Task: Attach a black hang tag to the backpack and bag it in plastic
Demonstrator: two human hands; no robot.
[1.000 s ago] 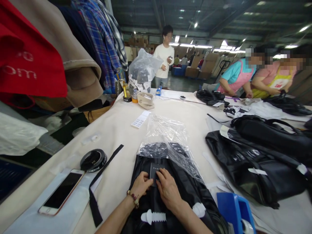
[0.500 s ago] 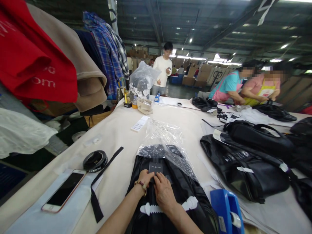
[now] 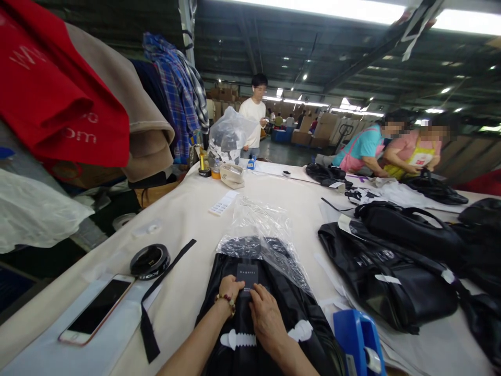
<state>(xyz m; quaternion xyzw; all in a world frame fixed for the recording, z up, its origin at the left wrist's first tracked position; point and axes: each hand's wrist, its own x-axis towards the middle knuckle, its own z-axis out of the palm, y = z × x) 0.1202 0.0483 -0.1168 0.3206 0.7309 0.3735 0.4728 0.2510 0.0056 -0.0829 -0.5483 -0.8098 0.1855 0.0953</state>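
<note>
A black bag [image 3: 287, 308] lies on the table in front of me, its far end tucked into a clear plastic bag [image 3: 262, 224]. A small dark grey tag [image 3: 247, 274] with pale lettering sits on top of the black bag. My left hand [image 3: 229, 290], with a bead bracelet at the wrist, has its fingers curled at the tag's lower edge. My right hand [image 3: 266, 316] rests beside it, fingertips pressed at the same edge. A white ribbed plastic piece [image 3: 238, 340] lies across the bag under my forearms.
A phone [image 3: 96, 310], a tape roll [image 3: 150, 260] and a black strap [image 3: 156, 297] lie at left on the cream table [image 3: 188, 209]. Black bags [image 3: 391, 266] are piled at right; a blue tape dispenser [image 3: 358, 339] stands near me. Two people work at the far right, one stands behind.
The camera has tilted upward, so the table sits lower in view. Both hands stay at the tag's lower edge with little movement. The standing person has shifted slightly.
</note>
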